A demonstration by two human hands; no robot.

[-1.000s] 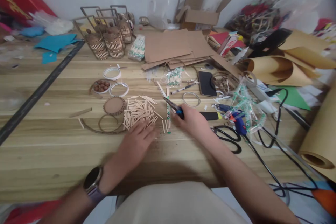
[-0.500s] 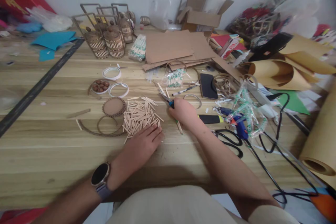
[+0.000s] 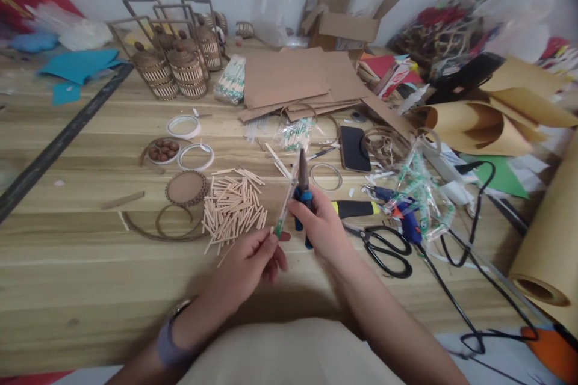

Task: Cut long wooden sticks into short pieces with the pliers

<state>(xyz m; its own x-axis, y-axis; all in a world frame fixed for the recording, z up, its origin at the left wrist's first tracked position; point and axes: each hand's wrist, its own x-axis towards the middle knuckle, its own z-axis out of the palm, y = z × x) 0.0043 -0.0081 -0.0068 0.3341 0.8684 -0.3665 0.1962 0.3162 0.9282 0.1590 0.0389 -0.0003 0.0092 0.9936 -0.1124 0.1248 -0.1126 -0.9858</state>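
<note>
My left hand [image 3: 253, 255] pinches the lower end of a thin wrapped stick [image 3: 284, 207], its clear sleeve printed green, between thumb and forefinger. My right hand [image 3: 323, 222] is closed round needle-nose pliers [image 3: 303, 177] with blue and black handles, jaws pointing away from me. The upper part of the wrapped stick lies close beside the pliers; whether my right fingers touch it I cannot tell. Left of both hands is a loose pile of short wooden sticks [image 3: 232, 207]. A round cardboard base [image 3: 186, 187] with a beaded-looking rim lies against the pile's left side.
Black-handled scissors [image 3: 386, 246], a blue glue gun [image 3: 409, 222] and a phone [image 3: 355, 149] lie to the right. Tape rolls [image 3: 195, 157] and a bowl of brown balls [image 3: 163, 150] stand left. Farther back are woven lidded baskets [image 3: 187, 75] and cardboard sheets [image 3: 286, 75].
My left hand has come off the stick pile and now holds the wrapped stick. My right hand has turned the pliers to point forward and brought them nearer my left hand.
</note>
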